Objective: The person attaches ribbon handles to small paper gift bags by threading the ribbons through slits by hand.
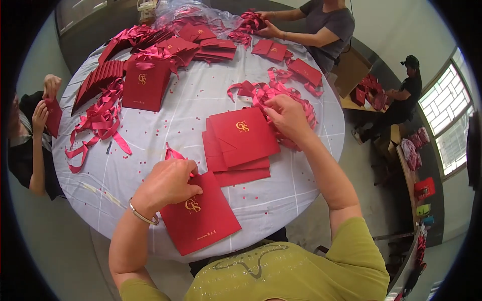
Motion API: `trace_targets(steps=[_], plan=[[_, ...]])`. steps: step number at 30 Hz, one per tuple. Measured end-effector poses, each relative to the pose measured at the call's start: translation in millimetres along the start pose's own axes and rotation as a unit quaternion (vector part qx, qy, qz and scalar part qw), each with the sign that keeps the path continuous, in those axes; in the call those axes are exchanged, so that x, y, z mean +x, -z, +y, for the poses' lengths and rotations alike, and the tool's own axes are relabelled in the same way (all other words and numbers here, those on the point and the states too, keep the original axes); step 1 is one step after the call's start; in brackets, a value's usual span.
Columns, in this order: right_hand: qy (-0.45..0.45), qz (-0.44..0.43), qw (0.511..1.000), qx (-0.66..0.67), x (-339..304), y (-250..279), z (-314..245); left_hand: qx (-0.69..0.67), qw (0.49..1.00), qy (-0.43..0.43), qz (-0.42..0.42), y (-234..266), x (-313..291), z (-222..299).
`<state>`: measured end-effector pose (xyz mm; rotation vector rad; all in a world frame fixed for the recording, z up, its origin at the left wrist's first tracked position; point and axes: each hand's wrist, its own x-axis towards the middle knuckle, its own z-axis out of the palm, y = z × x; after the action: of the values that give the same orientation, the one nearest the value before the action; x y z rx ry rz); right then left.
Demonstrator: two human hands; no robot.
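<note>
My left hand (168, 188), with a bangle at the wrist, is closed on the top edge of a flat red paper bag (201, 223) with a gold emblem. A pink ribbon loop (173, 152) sticks out beyond those fingers. To the right lies a small stack of flat red bags (243, 138), their edges fanned out unevenly. My right hand (288, 118) is at the stack's far right corner, over a tangled heap of pink ribbons (296, 100). Its thumb and fingers are pinched together; whether they grip a ribbon or a bag's edge is hidden.
Red bags (145, 85) stand in a row at the left, beside loose ribbons (103, 120). More bags (196, 45) and clear plastic (201, 15) cover the far side. Small red dots litter the white tablecloth (175, 120). Co-workers are at the left, far side and right.
</note>
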<state>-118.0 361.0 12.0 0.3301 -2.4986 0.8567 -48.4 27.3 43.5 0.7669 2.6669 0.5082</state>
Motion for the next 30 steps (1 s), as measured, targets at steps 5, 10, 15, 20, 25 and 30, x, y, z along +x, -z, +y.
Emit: trace_targets(steps=[5, 10, 15, 20, 25, 30], plan=[[0.078, -0.022, 0.991, -0.103, 48, -39, 13, -0.060, 0.998, -0.018, 0.007, -4, 0, -11], [0.170, -0.021, 0.974, -0.148, 72, -75, 16, -0.090, 0.996, -0.027, -0.002, -6, 1, -20], [0.320, -0.083, 0.926, -0.184, 93, -87, 26, -0.074, 0.995, -0.063, 0.021, -10, 1, -23], [0.268, -0.087, 0.950, -0.134, 84, -97, 34, -0.077, 0.994, -0.071, 0.028, -11, -3, -24], [0.241, -0.049, 0.957, -0.155, 79, -85, 27, -0.089, 0.994, -0.069, 0.003, -8, 5, -27], [0.246, -0.088, 0.960, -0.098, 81, -80, 33, -0.196, 0.978, -0.071, 0.020, -10, 12, -30]])
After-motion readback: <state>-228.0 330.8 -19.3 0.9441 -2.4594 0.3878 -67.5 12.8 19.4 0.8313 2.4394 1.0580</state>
